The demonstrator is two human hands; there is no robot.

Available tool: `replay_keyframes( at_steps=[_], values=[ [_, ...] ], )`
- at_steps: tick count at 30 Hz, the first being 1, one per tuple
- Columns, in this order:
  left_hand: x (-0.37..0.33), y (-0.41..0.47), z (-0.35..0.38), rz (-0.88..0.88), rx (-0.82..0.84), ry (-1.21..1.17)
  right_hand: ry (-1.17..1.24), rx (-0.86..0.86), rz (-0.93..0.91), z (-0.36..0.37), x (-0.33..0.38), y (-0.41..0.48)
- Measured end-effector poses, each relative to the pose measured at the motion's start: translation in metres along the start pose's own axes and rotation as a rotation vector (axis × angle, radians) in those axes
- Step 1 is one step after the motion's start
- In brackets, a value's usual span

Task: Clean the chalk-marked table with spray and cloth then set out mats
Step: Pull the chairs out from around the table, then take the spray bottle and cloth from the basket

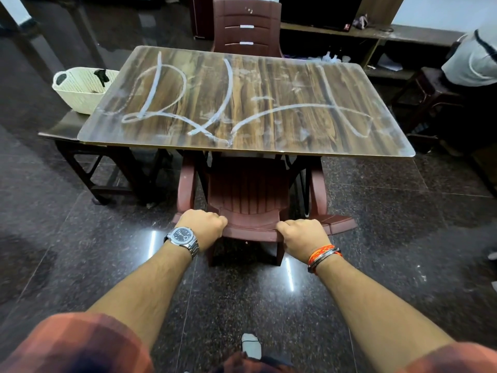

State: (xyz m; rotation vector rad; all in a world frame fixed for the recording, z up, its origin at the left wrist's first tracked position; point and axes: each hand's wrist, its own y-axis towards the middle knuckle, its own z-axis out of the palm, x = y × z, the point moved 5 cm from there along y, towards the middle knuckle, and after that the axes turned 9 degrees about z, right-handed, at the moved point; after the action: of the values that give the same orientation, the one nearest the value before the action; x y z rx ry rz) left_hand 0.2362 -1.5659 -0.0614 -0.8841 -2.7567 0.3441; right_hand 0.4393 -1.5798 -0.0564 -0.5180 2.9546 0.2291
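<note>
Chalk scrawl [149,95], unreadable, crosses the table [271,82]; left hand [203,224] and right hand [304,234] grip the maroon chair [247,189] back.

We see a glossy wood-grain rectangular table top [269,84] dulled by powdery white chalk marks [166,87], a smooth maroon moulded-plastic chair [248,195], a cream perforated plastic basket [80,88] beyond its left edge, and polished dark speckled stone floor [376,238].
</note>
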Motion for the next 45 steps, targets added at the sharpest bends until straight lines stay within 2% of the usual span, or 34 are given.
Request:
replay_keyframes(
  at_steps=[5, 8, 13, 15, 19, 23, 26, 29, 35, 41, 45],
  values=[
    [-0.007, -0.005, 0.001, -0.04, -0.024, 0.011, -0.011, 0.055, 0.036, 0.001, 0.002, -0.005],
    [-0.011, -0.008, -0.003, -0.103, -0.044, 0.008, 0.024, 0.185, 0.051, 0.0, 0.005, -0.007],
    [-0.013, -0.011, -0.003, -0.161, -0.048, -0.012, 0.088, 0.234, 0.098, -0.002, 0.006, -0.006],
    [-0.015, -0.014, -0.005, -0.148, -0.042, -0.011, 0.115, 0.198, 0.085, 0.0, 0.004, -0.007],
    [-0.013, -0.018, -0.002, -0.088, -0.073, -0.053, 0.251, 0.017, -0.043, -0.006, 0.012, -0.013],
    [-0.005, -0.036, 0.003, -0.013, -0.29, -0.218, 0.479, -0.153, -0.099, -0.028, 0.031, 0.005],
    [0.011, -0.059, 0.008, -0.089, -0.429, -0.269, 0.58, -0.141, -0.084, -0.039, 0.057, 0.032],
    [0.042, -0.079, 0.017, -0.215, -0.458, -0.279, 0.622, -0.076, -0.032, -0.036, 0.084, 0.065],
    [0.14, -0.111, 0.062, -0.492, -0.403, -0.358, 0.56, -0.009, -0.099, -0.015, 0.154, 0.133],
    [0.259, -0.14, 0.091, -0.605, -0.308, -0.358, 0.407, 0.047, -0.137, -0.008, 0.251, 0.216],
    [0.344, -0.158, 0.09, -0.629, -0.314, -0.346, 0.429, 0.057, -0.142, -0.024, 0.318, 0.276]
  ],
)
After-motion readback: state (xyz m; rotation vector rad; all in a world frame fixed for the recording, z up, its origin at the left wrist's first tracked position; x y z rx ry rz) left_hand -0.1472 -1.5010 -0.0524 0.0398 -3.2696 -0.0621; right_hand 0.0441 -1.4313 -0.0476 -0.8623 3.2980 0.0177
